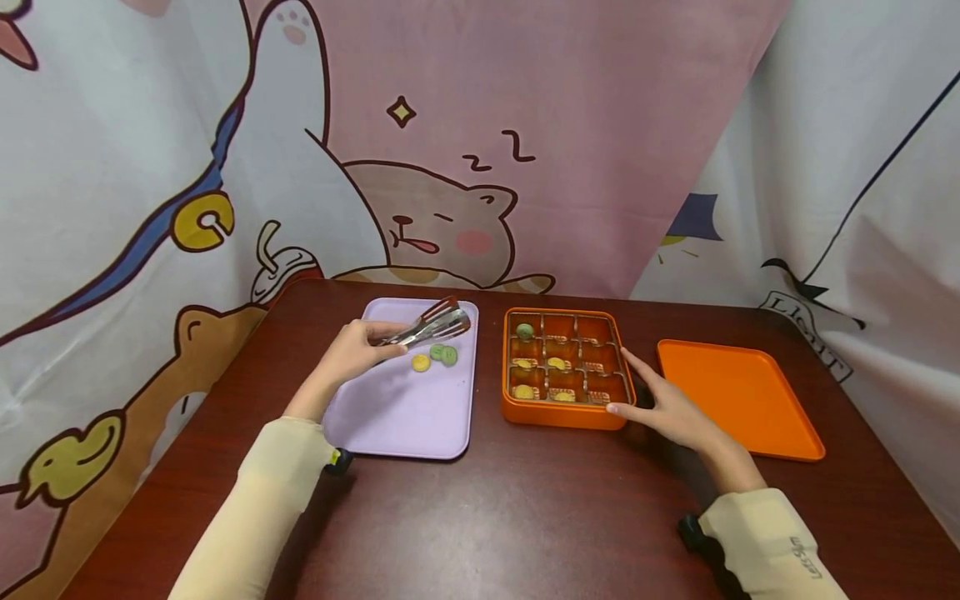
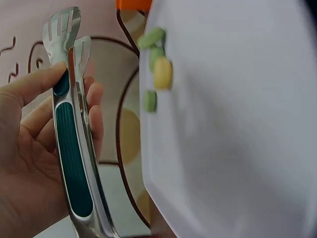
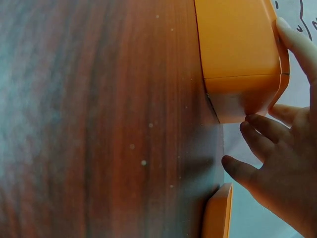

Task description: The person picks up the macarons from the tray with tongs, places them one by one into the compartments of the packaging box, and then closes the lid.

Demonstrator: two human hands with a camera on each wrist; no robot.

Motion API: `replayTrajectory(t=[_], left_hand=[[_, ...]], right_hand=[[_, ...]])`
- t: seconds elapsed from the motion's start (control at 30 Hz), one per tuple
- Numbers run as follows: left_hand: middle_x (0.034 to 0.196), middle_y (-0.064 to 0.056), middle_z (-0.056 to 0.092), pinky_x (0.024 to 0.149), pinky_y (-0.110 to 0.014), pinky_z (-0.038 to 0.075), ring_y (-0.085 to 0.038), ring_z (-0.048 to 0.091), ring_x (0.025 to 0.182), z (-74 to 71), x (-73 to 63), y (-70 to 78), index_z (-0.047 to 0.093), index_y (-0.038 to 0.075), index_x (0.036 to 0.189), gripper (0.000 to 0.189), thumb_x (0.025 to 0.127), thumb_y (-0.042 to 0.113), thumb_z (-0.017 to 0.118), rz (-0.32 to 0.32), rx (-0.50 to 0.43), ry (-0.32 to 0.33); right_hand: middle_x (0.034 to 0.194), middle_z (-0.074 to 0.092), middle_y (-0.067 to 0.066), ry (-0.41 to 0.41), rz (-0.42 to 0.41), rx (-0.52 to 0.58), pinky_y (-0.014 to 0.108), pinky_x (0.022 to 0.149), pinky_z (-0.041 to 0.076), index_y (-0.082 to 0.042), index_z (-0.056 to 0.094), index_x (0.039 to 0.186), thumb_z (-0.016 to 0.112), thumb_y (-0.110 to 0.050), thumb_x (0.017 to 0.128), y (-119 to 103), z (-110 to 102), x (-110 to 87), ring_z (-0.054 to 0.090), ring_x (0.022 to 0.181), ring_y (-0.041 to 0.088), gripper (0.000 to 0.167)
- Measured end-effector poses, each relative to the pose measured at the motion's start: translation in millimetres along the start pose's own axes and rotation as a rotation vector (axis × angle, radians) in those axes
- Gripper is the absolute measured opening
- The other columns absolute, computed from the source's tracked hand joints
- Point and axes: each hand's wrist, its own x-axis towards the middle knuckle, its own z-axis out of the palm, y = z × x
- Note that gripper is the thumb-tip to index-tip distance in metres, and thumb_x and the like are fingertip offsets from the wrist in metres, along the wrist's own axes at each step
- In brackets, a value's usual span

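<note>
My left hand point(image 1: 358, 350) holds metal tongs point(image 1: 438, 325) with slotted ends and green grip panels, above a pale purple tray point(image 1: 405, 425). The tongs' tips are apart with nothing visible between them. Below them on the tray lie a small round yellow piece point(image 1: 421, 362) and a few green pieces point(image 1: 448, 356). To the right stands an orange box point(image 1: 562, 414) divided into compartments, with a green piece point(image 1: 524, 331) in the far left one and yellow pieces point(image 1: 523, 392) in several others. My right hand point(image 1: 671, 408) touches the box's near right corner, its fingers fairly straight.
An orange lid-like tray point(image 1: 738, 396) lies on the dark wooden table point(image 1: 480, 517), right of the box. Behind the table hangs a cartoon-printed curtain point(image 1: 570, 167). The box and the purple tray stand side by side with a gap between them.
</note>
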Motion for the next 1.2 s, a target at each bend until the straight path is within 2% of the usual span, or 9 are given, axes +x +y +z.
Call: replayTrajectory(t=[0.1, 0.27, 0.5, 0.67, 0.83, 1.2], left_hand=[[0.122, -0.016, 0.071, 0.076, -0.025, 0.048, -0.016, 0.061, 0.095, -5.4, -5.6, -13.6, 0.07, 0.008, 0.126, 0.04, 0.087, 0.019, 0.074, -0.026, 0.032, 0.015], [0.125, -0.02, 0.069, 0.074, -0.027, 0.045, -0.021, 0.058, 0.095, -10.8, -14.5, -30.8, 0.069, 0.005, 0.127, 0.042, 0.088, 0.02, 0.074, -0.079, 0.054, 0.021], [0.125, -0.022, 0.068, 0.076, -0.028, 0.045, -0.023, 0.059, 0.097, -14.1, -24.4, -45.9, 0.068, 0.004, 0.127, 0.042, 0.087, 0.017, 0.075, -0.116, 0.078, 0.007], [0.122, -0.02, 0.07, 0.074, -0.028, 0.046, -0.023, 0.06, 0.098, -13.7, -28.2, -55.3, 0.069, 0.004, 0.125, 0.042, 0.085, 0.016, 0.076, -0.125, 0.097, -0.029], [0.118, -0.019, 0.071, 0.071, -0.029, 0.045, -0.023, 0.058, 0.093, -12.5, -28.4, -59.2, 0.071, 0.004, 0.123, 0.04, 0.085, 0.014, 0.076, -0.107, 0.119, -0.062], [0.108, -0.019, 0.075, 0.072, -0.028, 0.048, -0.021, 0.062, 0.09, -8.7, -28.2, -59.4, 0.075, 0.002, 0.113, 0.029, 0.084, 0.006, 0.075, -0.065, 0.147, -0.04]], right_hand=[[0.162, 0.019, 0.029, 0.0, -0.002, 0.001, 0.077, 0.103, 0.027, -0.02, 0.005, 0.162, 0.069, -0.044, 0.091, 0, 0, 0.0, 0.026, 0.141, 0.058, 0.098], [0.163, 0.019, 0.029, 0.004, -0.002, 0.002, 0.077, 0.103, 0.027, -0.019, 0.006, 0.162, 0.069, -0.043, 0.091, 0, 0, 0.1, 0.026, 0.141, 0.058, 0.098], [0.163, 0.019, 0.028, 0.006, 0.002, 0.008, 0.077, 0.103, 0.027, -0.02, 0.006, 0.162, 0.07, -0.043, 0.091, 1, 1, 0.2, 0.026, 0.142, 0.057, 0.098], [0.163, 0.019, 0.027, 0.005, 0.001, 0.007, 0.077, 0.103, 0.027, -0.021, 0.006, 0.162, 0.069, -0.044, 0.091, 1, 1, 0.5, 0.026, 0.142, 0.057, 0.098], [0.163, 0.018, 0.028, 0.003, 0.006, 0.016, 0.077, 0.104, 0.026, -0.02, 0.005, 0.162, 0.068, -0.045, 0.091, -1, 0, 0.5, 0.024, 0.142, 0.057, 0.098], [0.162, 0.02, 0.029, 0.0, 0.013, 0.008, 0.077, 0.104, 0.026, -0.019, 0.005, 0.162, 0.069, -0.046, 0.091, 0, -1, 0.8, 0.026, 0.141, 0.057, 0.099]])
